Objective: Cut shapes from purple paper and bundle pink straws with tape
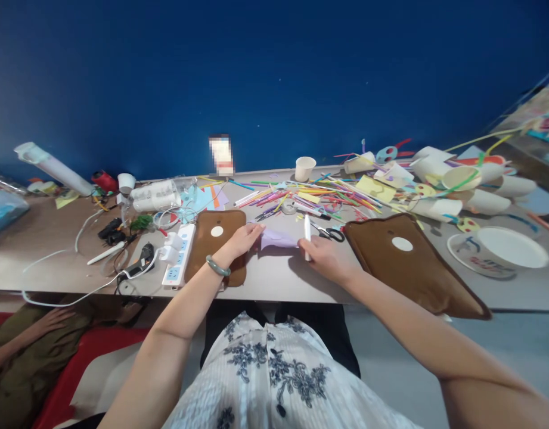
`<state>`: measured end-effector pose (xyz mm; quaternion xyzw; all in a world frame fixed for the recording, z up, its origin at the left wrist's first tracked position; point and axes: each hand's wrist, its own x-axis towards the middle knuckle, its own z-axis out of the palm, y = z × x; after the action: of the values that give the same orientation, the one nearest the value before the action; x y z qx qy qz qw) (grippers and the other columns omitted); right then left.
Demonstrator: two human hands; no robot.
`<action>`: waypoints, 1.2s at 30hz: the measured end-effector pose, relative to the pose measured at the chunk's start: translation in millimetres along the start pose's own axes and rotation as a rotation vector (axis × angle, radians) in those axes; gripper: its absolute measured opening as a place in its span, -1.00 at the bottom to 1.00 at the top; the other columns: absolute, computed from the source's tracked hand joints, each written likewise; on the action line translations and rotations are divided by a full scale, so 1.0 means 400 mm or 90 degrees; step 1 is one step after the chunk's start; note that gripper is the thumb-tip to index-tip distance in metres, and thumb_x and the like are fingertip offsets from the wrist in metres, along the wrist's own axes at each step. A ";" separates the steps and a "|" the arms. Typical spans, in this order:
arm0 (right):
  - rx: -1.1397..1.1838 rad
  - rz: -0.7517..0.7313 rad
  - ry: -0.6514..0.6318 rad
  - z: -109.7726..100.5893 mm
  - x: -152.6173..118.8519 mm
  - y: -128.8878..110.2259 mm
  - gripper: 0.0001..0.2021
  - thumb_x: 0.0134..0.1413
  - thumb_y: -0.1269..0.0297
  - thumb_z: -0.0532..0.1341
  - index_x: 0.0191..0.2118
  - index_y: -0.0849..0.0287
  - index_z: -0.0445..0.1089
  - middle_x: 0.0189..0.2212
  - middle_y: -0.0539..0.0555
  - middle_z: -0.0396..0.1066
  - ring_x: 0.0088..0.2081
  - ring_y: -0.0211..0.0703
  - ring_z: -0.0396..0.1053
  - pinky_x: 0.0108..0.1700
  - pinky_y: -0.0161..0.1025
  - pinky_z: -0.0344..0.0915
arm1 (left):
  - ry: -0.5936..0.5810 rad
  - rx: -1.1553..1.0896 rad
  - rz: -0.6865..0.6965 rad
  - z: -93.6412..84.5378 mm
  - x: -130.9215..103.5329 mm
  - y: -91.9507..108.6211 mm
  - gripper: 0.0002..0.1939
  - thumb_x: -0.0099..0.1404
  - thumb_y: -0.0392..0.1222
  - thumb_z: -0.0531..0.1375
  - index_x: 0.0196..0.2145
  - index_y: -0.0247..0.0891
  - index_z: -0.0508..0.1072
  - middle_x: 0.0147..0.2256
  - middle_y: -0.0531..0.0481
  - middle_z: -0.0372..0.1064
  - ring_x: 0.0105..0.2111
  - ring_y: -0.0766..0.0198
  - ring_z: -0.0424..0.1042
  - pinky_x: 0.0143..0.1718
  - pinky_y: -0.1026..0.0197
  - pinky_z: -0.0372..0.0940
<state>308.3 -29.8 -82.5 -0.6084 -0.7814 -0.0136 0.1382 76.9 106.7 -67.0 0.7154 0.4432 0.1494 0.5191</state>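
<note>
A folded or creased sheet of pale purple paper (278,239) is between the two hands, just above the grey tabletop (274,275). At its nine o'clock edge, the bare left hand (245,239), with a grey-green bangle (217,266) at the wrist, pinches the paper between thumb and fingers. At three o'clock the right hand (323,255) is closed round a slim white pen-like stick (307,229), held upright; I cannot tell whether its fingers also grip the paper's near corner.

Just past the right hand, near three o'clock, lie black-handled metal scissors (334,235). Close by at twelve to one o'clock sits a clear roll of tape (288,207), and behind it a loose heap of thin coloured sticks (319,195) spreads from eleven to two. A white paper cup (305,169) stands at one o'clock against the blue wall (274,77).

One flat brown pad (207,235) lies at nine o'clock, partly under the left forearm, with a white power strip (179,262) beside it; another brown fabric pad (417,271) lies at three to four. Between eight and nine, another person's hand (55,320) rests on their lap.
</note>
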 end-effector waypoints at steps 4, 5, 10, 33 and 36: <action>-0.078 -0.100 -0.088 0.004 0.002 -0.002 -0.73 0.03 0.57 0.12 -0.16 0.22 0.44 -0.38 0.20 0.46 -0.31 -0.04 0.35 -0.28 -0.22 0.13 | 0.005 0.025 -0.031 0.014 0.041 -0.018 -0.24 0.26 -0.20 0.21 0.34 -0.35 0.03 -0.46 0.12 0.37 -0.46 0.29 0.41 -0.35 0.24 0.32; -0.082 -0.103 -0.097 0.006 0.002 0.001 -0.72 0.02 0.58 0.12 -0.16 0.23 0.44 -0.37 0.20 0.46 -0.31 -0.04 0.35 -0.28 -0.22 0.13 | 0.010 0.053 -0.016 0.016 0.046 -0.019 -0.20 0.21 -0.31 0.21 0.35 -0.36 0.02 -0.47 0.12 0.37 -0.44 0.29 0.41 -0.31 0.24 0.33; -0.081 -0.064 -0.091 0.006 0.002 0.042 -0.82 0.26 0.32 0.11 -0.18 0.20 0.45 -0.41 0.19 0.46 -0.32 -0.04 0.37 -0.26 -0.21 0.16 | 0.026 0.186 0.050 0.030 0.044 -0.018 -0.23 0.10 -0.46 0.16 0.30 -0.38 0.18 -0.39 0.01 0.43 -0.30 0.19 0.46 -0.14 0.17 0.35; -0.039 0.056 -0.152 -0.032 0.068 0.080 -0.78 0.23 0.24 0.13 -0.07 0.13 0.41 -0.28 0.18 0.51 -0.31 -0.02 0.44 -0.31 -0.22 0.18 | 0.031 0.162 0.093 0.045 0.040 -0.064 -0.34 0.17 -0.35 0.14 0.25 -0.36 0.25 -0.44 0.03 0.37 -0.38 0.22 0.39 -0.23 0.19 0.33; -0.057 0.128 -0.056 -0.046 0.120 0.125 -0.78 0.19 0.23 0.15 -0.08 0.13 0.40 -0.28 0.19 0.51 -0.29 0.03 0.43 -0.28 -0.18 0.20 | 0.035 0.177 0.125 0.047 0.034 -0.066 -0.37 0.19 -0.35 0.13 0.24 -0.37 0.26 -0.42 0.02 0.38 -0.37 0.22 0.40 -0.20 0.18 0.34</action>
<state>349.2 25.2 -61.0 -0.6892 -0.7204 -0.0077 0.0773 84.7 107.9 -101.3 0.8157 0.4018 0.1565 0.3857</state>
